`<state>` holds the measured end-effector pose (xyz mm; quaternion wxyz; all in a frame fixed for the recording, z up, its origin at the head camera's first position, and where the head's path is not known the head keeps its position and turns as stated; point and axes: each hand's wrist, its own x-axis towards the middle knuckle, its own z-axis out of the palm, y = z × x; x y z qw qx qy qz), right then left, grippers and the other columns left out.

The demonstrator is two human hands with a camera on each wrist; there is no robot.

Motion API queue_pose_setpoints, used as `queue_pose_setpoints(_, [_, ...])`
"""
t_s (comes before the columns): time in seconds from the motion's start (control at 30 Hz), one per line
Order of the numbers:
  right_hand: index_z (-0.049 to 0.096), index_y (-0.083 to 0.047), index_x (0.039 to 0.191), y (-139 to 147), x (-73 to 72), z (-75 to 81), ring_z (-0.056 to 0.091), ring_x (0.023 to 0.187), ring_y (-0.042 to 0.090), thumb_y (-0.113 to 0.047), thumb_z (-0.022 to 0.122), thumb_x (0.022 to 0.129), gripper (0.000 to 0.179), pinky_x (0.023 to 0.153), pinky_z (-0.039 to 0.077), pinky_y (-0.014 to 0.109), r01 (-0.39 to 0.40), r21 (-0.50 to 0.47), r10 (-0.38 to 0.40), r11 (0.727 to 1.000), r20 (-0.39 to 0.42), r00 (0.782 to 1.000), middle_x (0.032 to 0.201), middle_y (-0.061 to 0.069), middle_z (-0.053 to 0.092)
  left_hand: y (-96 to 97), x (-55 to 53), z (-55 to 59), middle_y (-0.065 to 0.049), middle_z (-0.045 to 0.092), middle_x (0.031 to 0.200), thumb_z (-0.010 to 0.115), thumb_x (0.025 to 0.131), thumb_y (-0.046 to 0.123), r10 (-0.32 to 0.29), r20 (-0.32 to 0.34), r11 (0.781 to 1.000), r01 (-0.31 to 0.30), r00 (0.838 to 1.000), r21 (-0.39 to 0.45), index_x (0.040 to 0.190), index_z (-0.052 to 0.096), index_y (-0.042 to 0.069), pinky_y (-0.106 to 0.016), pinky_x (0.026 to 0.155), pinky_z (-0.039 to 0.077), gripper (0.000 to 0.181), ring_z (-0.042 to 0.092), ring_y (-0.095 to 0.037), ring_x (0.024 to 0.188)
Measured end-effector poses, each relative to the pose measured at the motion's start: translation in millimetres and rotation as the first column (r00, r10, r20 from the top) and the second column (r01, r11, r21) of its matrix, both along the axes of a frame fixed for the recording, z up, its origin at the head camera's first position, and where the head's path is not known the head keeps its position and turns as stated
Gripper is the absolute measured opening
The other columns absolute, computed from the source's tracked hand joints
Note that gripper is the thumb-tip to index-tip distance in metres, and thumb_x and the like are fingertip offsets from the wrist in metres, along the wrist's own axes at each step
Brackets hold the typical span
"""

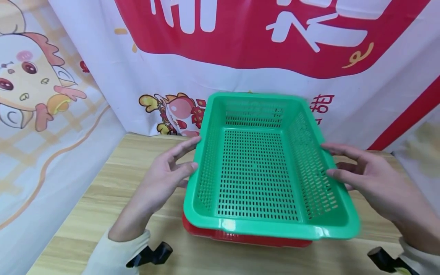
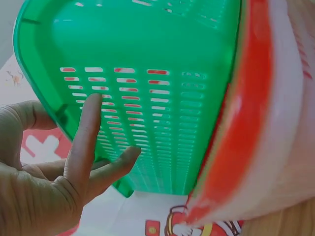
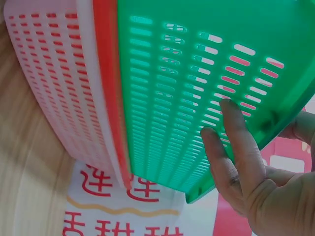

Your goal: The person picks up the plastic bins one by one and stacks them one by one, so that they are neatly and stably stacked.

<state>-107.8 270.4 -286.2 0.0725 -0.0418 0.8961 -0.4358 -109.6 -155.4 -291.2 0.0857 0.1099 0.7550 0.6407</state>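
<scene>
Between both hands is a green rectangular plastic basket (image 1: pixel 271 227) with slotted walls and floor and nothing inside. My left hand (image 1: pixel 168 168) grips its left rim, and my right hand (image 1: pixel 368 170) grips the right rim. In the wrist views, the left fingers (image 2: pixel 87 128) and right fingers (image 3: pixel 241 142) reach under the rim along the outer walls. Below the green basket shows a red basket rim (image 1: pixel 240 237). A pale pink slotted basket (image 3: pixel 54 73) sits under the red rim in the right wrist view. The green basket overlaps most of this stack in the head view.
The stack stands on a wood-grain table (image 1: pixel 113 183). Behind the table hangs a white and red printed cloth (image 1: pixel 206 61). A cartoon-print cloth (image 1: pixel 38 164) covers the left side.
</scene>
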Motion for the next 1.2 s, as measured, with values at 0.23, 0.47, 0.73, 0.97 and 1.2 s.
queue_pose_setpoints(0.23, [0.034,-0.014,0.165,-14,-1.7,-10.7,0.070,0.099,0.002,-0.020,0.067,0.103,0.070,0.074,0.066,0.033,-0.033,-0.096,0.038,0.995,0.054,0.998,0.152,0.019,0.046,-11.3,-5.9,-9.6,-0.007,0.039,0.166,0.058,0.104,0.014,-0.008,0.022,0.999,0.008,1.000,-0.041,0.162,0.040,0.017,-0.045,0.080,0.066,0.060,0.077,-0.031,0.109])
queue_pose_setpoints(0.47, [0.034,-0.011,0.164,-24,-3.0,-22.5,0.072,0.101,0.011,-0.017,0.068,0.102,0.071,0.077,0.067,0.036,-0.045,-0.130,0.055,0.991,0.081,0.995,0.152,0.024,0.045,-18.6,-10.5,-20.3,-0.010,0.039,0.167,0.061,0.104,0.010,-0.029,0.099,0.998,0.035,0.995,-0.058,0.164,0.035,0.013,-0.041,0.078,0.067,0.065,0.077,-0.026,0.106])
queue_pose_setpoints(0.73, [0.033,-0.006,0.163,-27,-5.1,-32.6,0.070,0.105,0.019,-0.011,0.067,0.102,0.070,0.077,0.067,0.035,-0.040,-0.120,0.050,0.992,0.079,0.996,0.150,0.026,0.042,-18.2,-14.6,-27.8,-0.011,0.039,0.166,0.061,0.103,0.005,-0.041,0.159,0.997,0.051,0.986,-0.059,0.165,0.033,0.013,-0.039,0.076,0.067,0.068,0.076,-0.026,0.109])
queue_pose_setpoints(0.97, [0.036,-0.004,0.162,-31,-5.4,-37.4,0.067,0.090,0.010,-0.006,0.067,0.101,0.068,0.069,0.064,0.030,-0.034,-0.123,0.041,0.992,0.052,0.998,0.146,0.026,0.045,-17.4,-17.0,-30.9,-0.013,0.042,0.164,0.062,0.102,0.005,-0.039,0.169,0.996,0.053,0.985,-0.077,0.165,0.032,0.014,-0.042,0.080,0.067,0.070,0.074,-0.030,0.114])
queue_pose_setpoints(1.2, [0.037,-0.003,0.161,-32,-5.6,-40.5,0.068,0.087,0.009,-0.006,0.067,0.101,0.067,0.068,0.064,0.031,-0.024,-0.134,0.033,0.991,0.060,0.998,0.145,0.026,0.045,-16.7,-17.3,-32.3,-0.012,0.042,0.164,0.062,0.102,0.004,-0.021,0.187,0.994,0.041,0.982,-0.099,0.165,0.033,0.014,-0.041,0.080,0.067,0.070,0.073,-0.031,0.116])
